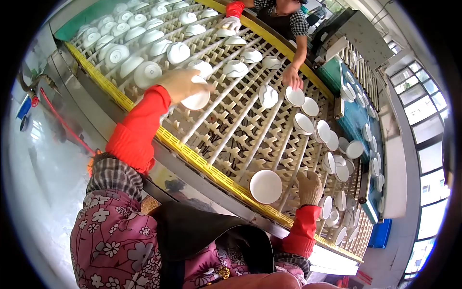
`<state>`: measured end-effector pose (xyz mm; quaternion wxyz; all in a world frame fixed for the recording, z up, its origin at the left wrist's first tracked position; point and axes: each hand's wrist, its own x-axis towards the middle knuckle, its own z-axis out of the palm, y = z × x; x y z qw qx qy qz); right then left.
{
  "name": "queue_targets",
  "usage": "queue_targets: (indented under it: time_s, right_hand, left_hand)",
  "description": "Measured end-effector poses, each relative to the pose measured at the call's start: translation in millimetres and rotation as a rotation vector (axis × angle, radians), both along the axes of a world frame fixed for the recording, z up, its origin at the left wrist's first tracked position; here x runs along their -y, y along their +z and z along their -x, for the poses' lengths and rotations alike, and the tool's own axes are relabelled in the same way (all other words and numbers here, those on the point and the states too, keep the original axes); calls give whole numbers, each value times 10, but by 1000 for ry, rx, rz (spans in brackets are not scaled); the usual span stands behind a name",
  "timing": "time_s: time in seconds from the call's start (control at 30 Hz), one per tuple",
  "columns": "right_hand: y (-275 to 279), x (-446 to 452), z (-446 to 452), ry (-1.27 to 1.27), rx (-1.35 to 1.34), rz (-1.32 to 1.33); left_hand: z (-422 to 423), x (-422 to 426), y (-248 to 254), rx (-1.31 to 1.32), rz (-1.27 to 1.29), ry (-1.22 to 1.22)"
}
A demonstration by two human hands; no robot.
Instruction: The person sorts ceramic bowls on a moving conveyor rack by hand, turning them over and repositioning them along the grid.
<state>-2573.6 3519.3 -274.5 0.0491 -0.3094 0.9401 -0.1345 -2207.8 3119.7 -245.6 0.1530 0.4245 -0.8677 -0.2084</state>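
Observation:
My left hand (185, 86), in a pale glove with a red sleeve cuff, is closed on a white bowl (196, 100) over the left part of a pegged conveyor (226, 120). Several white bowls, many bottom up, lie just beyond it, among them one upturned bowl (147, 74). My right hand (309, 189), also gloved, hovers over the conveyor's near right side with its fingers apart and nothing visible in them. To its left a white bowl (266, 187) faces up near the yellow edge. Another bowl (326, 207) stands tilted on its right.
Across the conveyor a co-worker's gloved hand (231, 23) is by the bowls, and their bare hand (292, 78) touches a bowl (294, 96). Yellow guards (192, 154) line the conveyor. A green-blue belt (356, 123) with bowls runs at right. A blue bin (380, 233) stands beyond.

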Motion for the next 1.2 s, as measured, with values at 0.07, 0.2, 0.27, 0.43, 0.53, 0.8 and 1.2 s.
queue_targets:
  time_s: [0.07, 0.2, 0.27, 0.43, 0.53, 0.8, 1.2]
  right_hand:
    - [80, 217, -53, 76, 136, 154]
    - [240, 926, -338, 483, 315, 736]
    - [318, 1435, -364, 880, -359, 696]
    - [281, 2143, -685, 883, 15, 629]
    - [7, 1699, -645, 1061, -27, 692]
    - [472, 420, -1030, 1246, 9, -4]
    - [204, 626, -694, 516, 298, 108]
  left_hand:
    - [117, -142, -38, 214, 109, -28]
    - [244, -107, -164, 394, 25, -10]
    - [136, 107, -324, 312, -42, 15]
    - [-176, 323, -258, 49, 241, 291]
    - [-309, 266, -47, 188, 542, 410]
    - [215, -351, 145, 473, 0, -15]
    - [680, -854, -176, 515, 8, -240]
